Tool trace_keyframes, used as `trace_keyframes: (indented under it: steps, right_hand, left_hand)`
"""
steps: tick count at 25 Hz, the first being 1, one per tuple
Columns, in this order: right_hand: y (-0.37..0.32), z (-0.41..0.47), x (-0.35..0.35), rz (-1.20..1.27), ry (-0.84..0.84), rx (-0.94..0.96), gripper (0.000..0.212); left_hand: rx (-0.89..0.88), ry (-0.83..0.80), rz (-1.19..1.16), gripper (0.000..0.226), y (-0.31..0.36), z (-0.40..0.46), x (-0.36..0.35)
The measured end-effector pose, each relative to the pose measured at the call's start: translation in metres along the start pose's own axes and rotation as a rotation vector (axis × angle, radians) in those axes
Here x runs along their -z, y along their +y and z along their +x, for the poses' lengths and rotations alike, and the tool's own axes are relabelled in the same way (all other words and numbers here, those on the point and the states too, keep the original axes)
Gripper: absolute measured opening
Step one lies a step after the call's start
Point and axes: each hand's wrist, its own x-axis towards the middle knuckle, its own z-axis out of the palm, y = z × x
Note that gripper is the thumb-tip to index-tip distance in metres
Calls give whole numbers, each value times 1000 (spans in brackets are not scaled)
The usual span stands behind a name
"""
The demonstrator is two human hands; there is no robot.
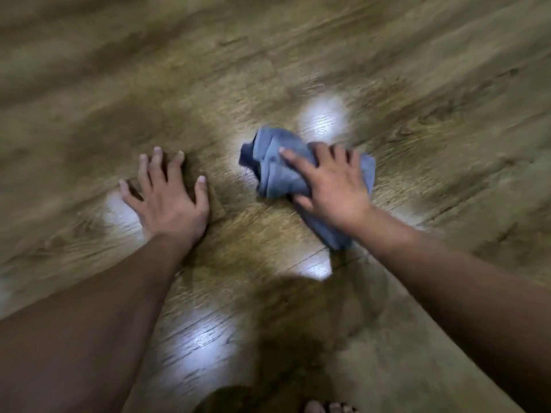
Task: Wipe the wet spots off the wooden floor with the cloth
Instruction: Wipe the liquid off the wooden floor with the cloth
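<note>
A crumpled blue-grey cloth [277, 165] lies on the wooden floor [447, 129] right of centre. My right hand [331, 186] lies on top of it with the fingers spread and fairly straight, pressing it against the planks. My left hand [167, 198] rests flat on the bare floor to the left of the cloth, fingers spread, holding nothing. Bright glossy patches show on the floor beyond the cloth [323, 117] and close to me [205, 341]; the blur keeps me from telling wet spots from light reflections.
Toes of a foot [328, 408] show at the bottom edge, and a dark shadow [286, 338] falls on the planks between my arms. Wooden flooring fills the whole view, strongly motion-blurred toward the edges.
</note>
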Motion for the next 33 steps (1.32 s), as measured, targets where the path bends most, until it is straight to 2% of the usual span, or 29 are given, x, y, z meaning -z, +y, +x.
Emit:
trace_keyframes:
  steps: [3,5,7,12,16,21,25,27,33]
  right_hand:
    - [42,86,5,57,-19,-357,70]
    - [38,103,4,86,0,-489,68]
    - [10,84,3,9,47,-402,71]
    - [-74,-37,-5,67,56,165,89]
    - [-80,-62,-12,58,9,338,84]
    - [-58,-8,-11,88,36,283,78]
    - [-32,70,-8,42,81,187,81]
    - [-18,116,-6,12,94,172,83]
    - [-3,229,-9,-7,150,-35,83]
  left_hand:
    - [-8,10,-14,57,0,-1,-1]
    - [-14,34,-10,57,0,0,-1]
    - [-15,38,-10,56,-1,1,-1]
    - [14,-38,-35,57,4,1,9]
    - [39,5,-66,40,1,23,17]
    - [-109,70,-49,42,-9,129,23]
    - [-169,8,-20,48,2,217,17]
    - [-114,-46,-44,53,4,258,16]
    - [-74,48,-59,52,2,273,-3]
